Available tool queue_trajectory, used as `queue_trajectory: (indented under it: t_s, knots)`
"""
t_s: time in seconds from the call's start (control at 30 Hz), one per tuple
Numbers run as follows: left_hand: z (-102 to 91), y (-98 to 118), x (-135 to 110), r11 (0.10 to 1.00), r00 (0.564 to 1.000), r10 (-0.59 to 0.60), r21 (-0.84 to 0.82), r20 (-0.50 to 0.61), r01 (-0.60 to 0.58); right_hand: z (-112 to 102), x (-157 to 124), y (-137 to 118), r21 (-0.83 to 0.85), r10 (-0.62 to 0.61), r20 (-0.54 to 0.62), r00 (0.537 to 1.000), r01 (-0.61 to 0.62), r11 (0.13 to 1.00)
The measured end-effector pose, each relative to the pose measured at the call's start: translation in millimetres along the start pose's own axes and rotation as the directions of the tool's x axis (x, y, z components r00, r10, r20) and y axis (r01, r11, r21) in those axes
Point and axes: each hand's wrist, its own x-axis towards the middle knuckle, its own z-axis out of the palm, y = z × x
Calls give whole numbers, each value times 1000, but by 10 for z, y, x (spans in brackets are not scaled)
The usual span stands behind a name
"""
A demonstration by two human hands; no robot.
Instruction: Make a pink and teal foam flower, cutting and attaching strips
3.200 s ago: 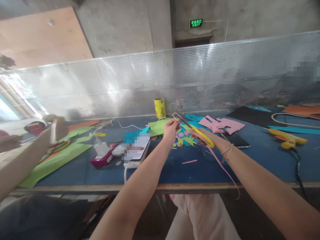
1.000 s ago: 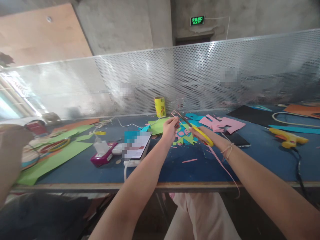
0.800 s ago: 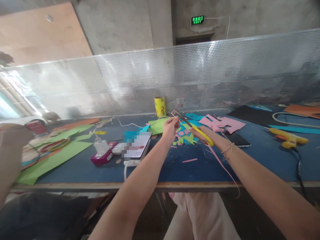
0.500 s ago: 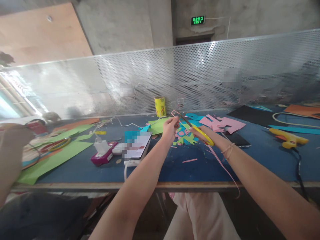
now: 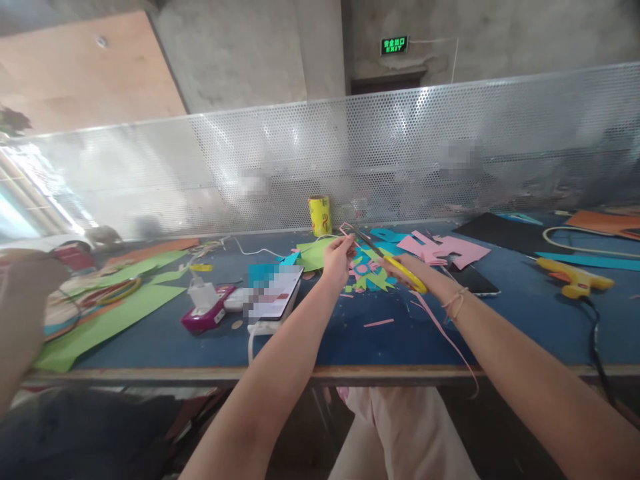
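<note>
Left hand (image 5: 339, 256): fingertips pinched on a thin, bent pink paper strip (image 5: 344, 229), which projects above them over the blue tabletop (image 5: 350, 343). Right hand (image 5: 399, 265): fingers wrapped around yellow-handled metal scissors (image 5: 414, 281), blades angled up and leftward, tips close to the left fingertips; blade gap too small to tell. A long narrow pink paper ribbon (image 5: 440, 325) trails from beside the right hand down past the table's front edge; cannot tell whether that hand grips it.

Beneath and between the hands: a loose heap of green, turquoise and pink paper scraps (image 5: 379, 281). Right of the heap: a notched pink paper sheet (image 5: 470, 251), partly over a flat black device (image 5: 475, 279). Farther right: a yellow glue gun (image 5: 580, 275), lying on its side.
</note>
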Motion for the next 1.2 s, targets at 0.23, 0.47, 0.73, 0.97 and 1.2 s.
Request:
queue_trajectory:
  t_s: [0.23,0.47,0.73,0.97,1.2]
  knots:
    - [0,-7,8,1000,1000,-1,-3,13,1,-31,-163,-132,140,9,69,998,-18,990]
    - [22,3,-24,1000,999,-26,3,32,26,-50,-163,-136,147,40,75,996,-50,988]
    - [26,-1,-27,999,998,-37,-4,44,38,-59,-199,-168,122,10,58,998,-17,992]
    - [30,0,-45,999,997,-37,-20,68,39,-65,-180,-130,98,-22,33,999,19,995]
    - [42,21,-50,998,997,-62,2,50,62,-53,-142,-96,112,-3,10,1000,2,994]
